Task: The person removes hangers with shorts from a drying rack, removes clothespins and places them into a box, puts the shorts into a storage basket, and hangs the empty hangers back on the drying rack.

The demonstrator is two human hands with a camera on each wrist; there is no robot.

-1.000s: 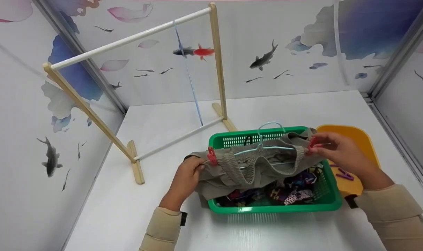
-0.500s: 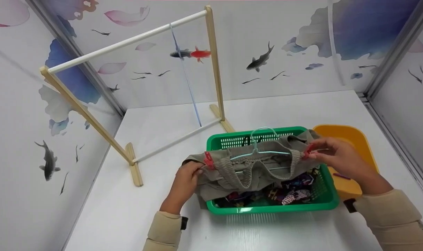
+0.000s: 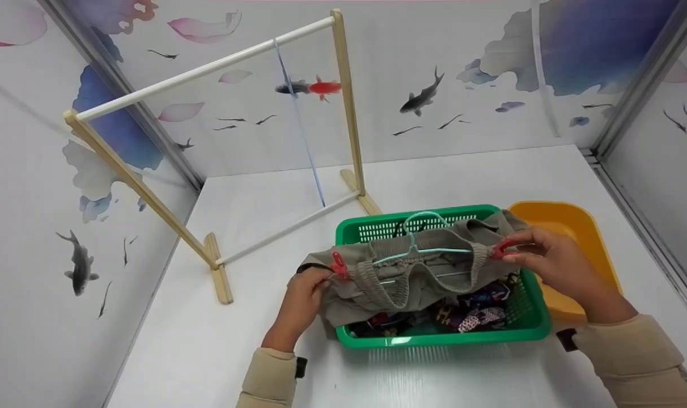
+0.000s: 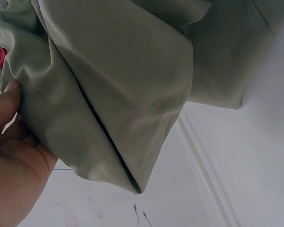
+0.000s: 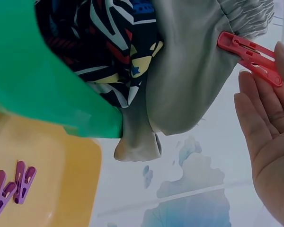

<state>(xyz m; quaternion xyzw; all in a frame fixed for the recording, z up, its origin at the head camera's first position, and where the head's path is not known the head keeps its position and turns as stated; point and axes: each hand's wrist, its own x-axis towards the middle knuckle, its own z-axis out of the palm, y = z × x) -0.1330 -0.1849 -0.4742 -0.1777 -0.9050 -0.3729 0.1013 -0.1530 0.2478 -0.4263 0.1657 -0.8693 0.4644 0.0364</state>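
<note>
Olive-grey pants (image 3: 428,292) with a gathered elastic waist lie over the green basket, a light-blue hanger (image 3: 442,250) at the waistband. In the head view, my left hand (image 3: 299,300) pinches the cloth at the left, beside a red clothespin (image 3: 338,265) clipped there. The left wrist view shows the left hand's thumb (image 4: 10,101) against the fabric, with dark piping along a seam. At the opposite end, my right hand (image 3: 559,266) pinches a second red clothespin (image 5: 251,54) between thumb and fingers. Its far end meets the waistband.
Patterned dark clothes (image 3: 474,314) lie in the green basket (image 3: 445,340). Beside it stands a yellow tray (image 3: 593,232); purple clothespins (image 5: 24,182) lie in it. A wooden rack with a white bar (image 3: 207,69) and a hanging blue cord (image 3: 304,130) stands at the back left.
The hanger's hook has shifted left and lower, together with the waistband. My right hand has moved slightly down, still holding its clothespin, and its arm now hides the purple clothespins in the head view.
</note>
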